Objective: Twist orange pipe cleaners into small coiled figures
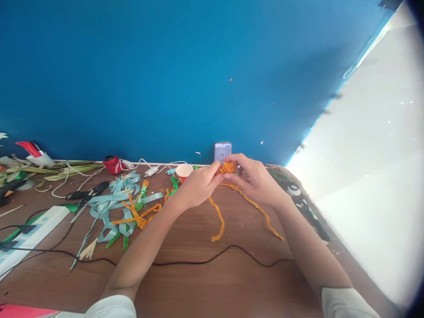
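Observation:
Between my two hands, above the far middle of the table, is a coiled orange pipe cleaner. My left hand pinches its left side with thumb and fingers. The fingers of my right hand close around it from the right, thumb below and index finger on top. Two long fuzzy orange strands trail down, one toward the table's middle and one to the right below my right hand. Part of the coil is hidden behind my fingertips.
A phone leans on the blue wall behind my hands, near a paper cup. To the left lie light-blue ribbon, bent orange pipe cleaners and a white power strip. A black cable crosses the table nearer me.

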`<state>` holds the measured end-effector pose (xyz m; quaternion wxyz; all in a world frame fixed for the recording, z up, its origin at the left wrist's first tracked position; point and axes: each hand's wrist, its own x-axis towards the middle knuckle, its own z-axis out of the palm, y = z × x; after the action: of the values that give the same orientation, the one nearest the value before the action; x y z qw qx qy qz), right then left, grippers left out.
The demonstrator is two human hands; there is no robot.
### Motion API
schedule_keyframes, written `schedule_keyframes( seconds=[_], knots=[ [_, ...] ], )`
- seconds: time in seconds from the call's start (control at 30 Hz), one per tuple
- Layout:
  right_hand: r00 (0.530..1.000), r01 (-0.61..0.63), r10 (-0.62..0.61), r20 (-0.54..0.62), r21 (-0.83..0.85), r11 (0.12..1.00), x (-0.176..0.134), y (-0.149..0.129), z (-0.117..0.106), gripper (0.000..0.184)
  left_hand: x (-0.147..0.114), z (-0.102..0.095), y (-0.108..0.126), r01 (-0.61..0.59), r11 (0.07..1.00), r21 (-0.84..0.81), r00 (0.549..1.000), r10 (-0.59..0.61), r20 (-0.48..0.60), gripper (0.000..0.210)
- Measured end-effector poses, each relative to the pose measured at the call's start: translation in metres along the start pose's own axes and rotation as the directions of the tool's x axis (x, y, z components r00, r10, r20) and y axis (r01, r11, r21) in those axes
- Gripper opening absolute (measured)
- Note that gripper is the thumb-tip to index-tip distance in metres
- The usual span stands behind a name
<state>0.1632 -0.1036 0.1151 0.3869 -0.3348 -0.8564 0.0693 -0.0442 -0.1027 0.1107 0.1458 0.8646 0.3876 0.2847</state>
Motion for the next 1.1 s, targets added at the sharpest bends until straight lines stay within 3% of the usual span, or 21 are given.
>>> schedule_keyframes(
  seconds=[0.13,0.33,0.47,0.63,0.8,0.97,1.1],
  knots=[
    [0.998,0.061,-0.062,0.0,-0.126,0.99,0.0,-0.003,0.002,0.022,-0.002,0.0,0.006,0.0,1.0,0.014,1.0,0.0,-0.016,0.027],
    [0.977,0.2,-0.156,0.147,-0.362,0.911,0.003,0.008,0.012,0.025,0.0,0.002,0.002,0.003,0.983,0.183,0.999,0.004,-0.037,0.02],
    [0.974,0.188,-0.148,0.172,-0.244,0.951,0.004,0.017,0.012,0.026,0.0,0.003,0.003,-0.006,0.974,0.228,0.999,0.014,-0.036,0.018],
    [0.99,0.085,-0.085,0.112,0.004,0.996,0.003,0.022,0.004,0.017,-0.007,-0.005,0.01,0.0,0.977,0.212,0.999,0.008,-0.037,0.015],
    [0.995,0.031,-0.039,0.089,0.09,0.995,0.002,0.023,0.007,0.023,-0.007,-0.006,0.01,0.037,0.999,-0.007,0.999,-0.037,0.001,0.017],
    [0.994,0.034,-0.053,0.1,0.183,0.983,0.002,0.019,0.009,0.018,-0.002,-0.004,0.008,0.084,0.972,-0.218,0.996,-0.074,0.052,0.036],
    [0.994,0.059,-0.074,0.079,0.181,0.982,0.002,0.017,0.004,0.016,-0.003,-0.007,0.006,0.083,0.959,-0.272,0.993,-0.057,0.103,0.035]
  ],
)
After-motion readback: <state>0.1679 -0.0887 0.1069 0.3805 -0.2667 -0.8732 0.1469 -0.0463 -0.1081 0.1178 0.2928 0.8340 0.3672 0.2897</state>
